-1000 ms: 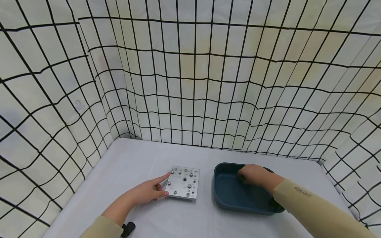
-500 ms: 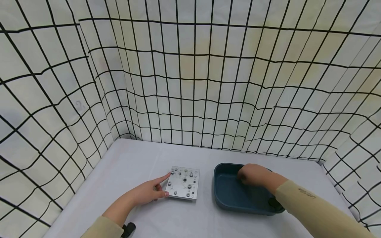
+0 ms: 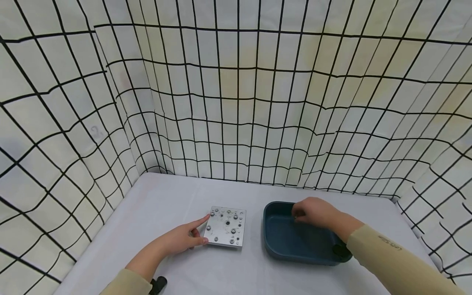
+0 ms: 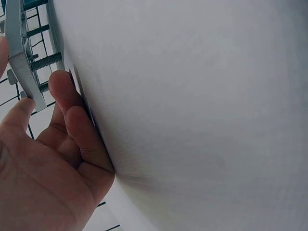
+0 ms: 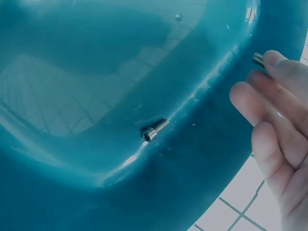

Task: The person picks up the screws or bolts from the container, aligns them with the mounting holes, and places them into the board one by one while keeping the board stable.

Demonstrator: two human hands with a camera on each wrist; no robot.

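My left hand [image 3: 181, 237] holds a square silver metal plate [image 3: 225, 226] by its left side, index finger at the far corner and thumb at the near one. Several screws sit in the plate, and in the left wrist view their threaded shanks [image 4: 47, 61] stick out underneath. Over the far right part of a dark teal tray [image 3: 271, 246], my right hand [image 3: 313, 211] pinches a small screw [image 5: 258, 58]; only its threaded end shows past the fingertips. Another socket-head screw [image 5: 155, 131] lies on the tray's floor along its curved edge.
Both plate and tray rest on a white-covered table [image 3: 177, 192], with a gap between them. White walls with a black grid net [image 3: 236, 110] enclose the back and sides. A black device [image 3: 159, 283] sits at the left wrist.
My right hand has risen a little from the tray floor, and its fingertips now show more. The left hand and the plate have stayed in place.
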